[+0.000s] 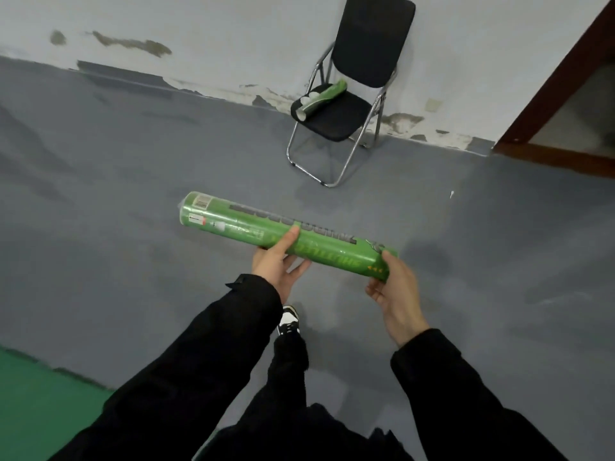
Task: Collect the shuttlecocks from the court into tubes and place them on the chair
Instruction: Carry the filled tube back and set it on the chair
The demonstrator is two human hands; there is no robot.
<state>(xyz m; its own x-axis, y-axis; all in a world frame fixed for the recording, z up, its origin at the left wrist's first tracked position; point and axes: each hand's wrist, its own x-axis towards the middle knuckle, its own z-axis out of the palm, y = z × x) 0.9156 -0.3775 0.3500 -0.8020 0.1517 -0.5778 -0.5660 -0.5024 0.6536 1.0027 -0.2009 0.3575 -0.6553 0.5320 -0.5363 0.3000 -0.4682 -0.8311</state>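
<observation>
Holding green tube (266,232) in both hands' grip, left hand (278,261), right hand (396,291), blurred print

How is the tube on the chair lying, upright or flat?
Flat. The green tube lies on its side across the chair seat, its open end toward the front edge.

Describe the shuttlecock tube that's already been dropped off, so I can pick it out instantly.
Find the black folding chair against the pale wall. A green tube lies slanted across its seat, its open white end poking past the front left edge. Unlike the other green tube, which the left hand and right hand hold in the foreground, no hand touches it.
</observation>
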